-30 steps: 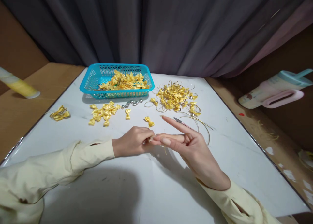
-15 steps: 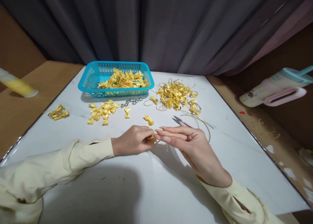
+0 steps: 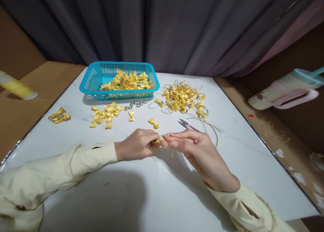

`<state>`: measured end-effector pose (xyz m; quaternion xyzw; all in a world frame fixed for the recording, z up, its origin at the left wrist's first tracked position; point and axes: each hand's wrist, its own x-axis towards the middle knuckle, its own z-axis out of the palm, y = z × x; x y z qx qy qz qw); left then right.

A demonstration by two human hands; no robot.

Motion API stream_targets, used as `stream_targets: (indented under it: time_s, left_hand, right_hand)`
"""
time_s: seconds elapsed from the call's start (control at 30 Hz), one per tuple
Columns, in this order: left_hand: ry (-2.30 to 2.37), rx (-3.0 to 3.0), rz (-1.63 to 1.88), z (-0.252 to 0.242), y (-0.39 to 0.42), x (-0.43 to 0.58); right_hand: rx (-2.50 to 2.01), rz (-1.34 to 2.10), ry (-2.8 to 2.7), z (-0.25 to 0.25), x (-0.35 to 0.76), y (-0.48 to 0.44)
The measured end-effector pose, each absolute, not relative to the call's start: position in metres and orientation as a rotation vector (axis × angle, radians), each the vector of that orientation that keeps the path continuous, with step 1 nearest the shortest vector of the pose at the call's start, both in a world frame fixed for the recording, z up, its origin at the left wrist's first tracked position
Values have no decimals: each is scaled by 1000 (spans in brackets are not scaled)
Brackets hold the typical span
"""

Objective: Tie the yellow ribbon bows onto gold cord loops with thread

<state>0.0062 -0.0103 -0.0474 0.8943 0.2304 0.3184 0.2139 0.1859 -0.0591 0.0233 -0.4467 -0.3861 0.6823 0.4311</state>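
My left hand (image 3: 139, 144) is closed around a small yellow ribbon bow (image 3: 157, 141), most of which the fingers cover. My right hand (image 3: 192, 145) meets it from the right, thumb and fingertips pinched on the bow's edge. A bit of gold cord (image 3: 172, 153) hangs below the right fingertips. Just beyond the hands lies one loose yellow bow (image 3: 154, 123), with another bow (image 3: 131, 116) farther left. Thread snips (image 3: 186, 124) rest behind my right hand, beside loose lengths of gold cord (image 3: 214, 128).
A blue plastic basket (image 3: 83, 87) with yellow bows stands at the back. In front are a pile of bows (image 3: 107, 114) and silver heart-shaped beads (image 3: 136, 104). Corded bows (image 3: 181, 97) lie heaped right, a bundle (image 3: 59, 115) left. A handled tumbler (image 3: 286, 90) is far right.
My right fingertips have closed in on the bow, and a little more yellow ribbon shows between the hands. My left hand stays nearly in place.
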Motion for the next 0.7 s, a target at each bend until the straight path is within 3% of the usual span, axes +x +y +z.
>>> stream_targets:
  time_s: [0.37,0.7]
  left_hand:
    - [655,2478,854,-48,-10,6]
    - [917,2510,462,-32,-11,9]
  right_hand:
    - [-1143,1715,-946,23,187,-58]
    - [-1357,1439,-1145,3,201,-36]
